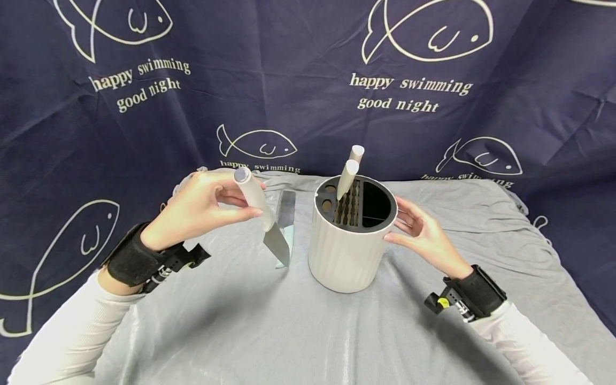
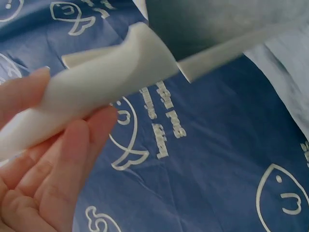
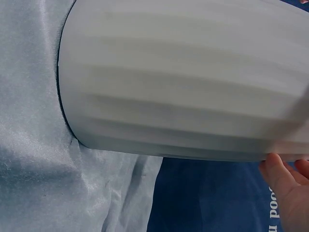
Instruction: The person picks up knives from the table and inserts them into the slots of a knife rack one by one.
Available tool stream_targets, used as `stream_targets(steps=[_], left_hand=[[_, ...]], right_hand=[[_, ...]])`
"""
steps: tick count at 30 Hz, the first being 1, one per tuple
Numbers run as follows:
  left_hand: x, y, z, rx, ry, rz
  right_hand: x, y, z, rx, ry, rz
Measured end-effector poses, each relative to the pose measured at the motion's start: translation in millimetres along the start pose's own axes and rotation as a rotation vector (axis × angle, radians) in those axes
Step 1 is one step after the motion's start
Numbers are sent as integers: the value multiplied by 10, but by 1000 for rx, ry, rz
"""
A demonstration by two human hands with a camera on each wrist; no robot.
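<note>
My left hand [image 1: 202, 208] pinches the white handle of a kitchen knife [image 1: 276, 243], thumb on the near side, with the blade slanting down. In the left wrist view, the white handle [image 2: 106, 77] lies between thumb and fingers. To the right stands a round white ribbed knife block [image 1: 344, 262] with a dark slotted top. Two white-handled knives [image 1: 347, 179] stick up out of its slots. My right hand [image 1: 423, 230] holds the block's right side near the rim, thumb in front and fingers further back. The right wrist view shows the fingertips against the ribbed wall [image 3: 193, 96].
Another metal blade [image 1: 286, 206] shows behind the held knife; its handle cannot be made out. Wrinkled grey cloth [image 1: 269, 331] covers the table. A dark blue curtain [image 1: 308, 96] with fish drawings and lettering hangs behind it.
</note>
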State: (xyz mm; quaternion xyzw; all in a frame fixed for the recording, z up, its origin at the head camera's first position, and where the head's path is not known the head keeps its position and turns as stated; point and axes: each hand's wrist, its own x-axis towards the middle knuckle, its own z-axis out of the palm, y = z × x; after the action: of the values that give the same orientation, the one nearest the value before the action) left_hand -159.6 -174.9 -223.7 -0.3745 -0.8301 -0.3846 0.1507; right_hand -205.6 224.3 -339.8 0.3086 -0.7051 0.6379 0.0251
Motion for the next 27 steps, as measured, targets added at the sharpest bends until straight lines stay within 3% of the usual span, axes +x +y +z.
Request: stream_targets(steps=[4,9,15,22,27], left_hand=[[15,85,35,-49,-44,-28],[16,164,80,-34,-93,-39],[27,224,169,-90,-123,-10],[65,300,257,-88,-134,-4],[87,351,320,-103,-143,-8]], right_hand=[[1,-1,-3,0,-5,-3],[-10,-21,-11,-36,2,23],[-6,-121,-24,-78,29,17],[37,-361,46,-18,78,-191],[58,-557,237,-10,111,-348]])
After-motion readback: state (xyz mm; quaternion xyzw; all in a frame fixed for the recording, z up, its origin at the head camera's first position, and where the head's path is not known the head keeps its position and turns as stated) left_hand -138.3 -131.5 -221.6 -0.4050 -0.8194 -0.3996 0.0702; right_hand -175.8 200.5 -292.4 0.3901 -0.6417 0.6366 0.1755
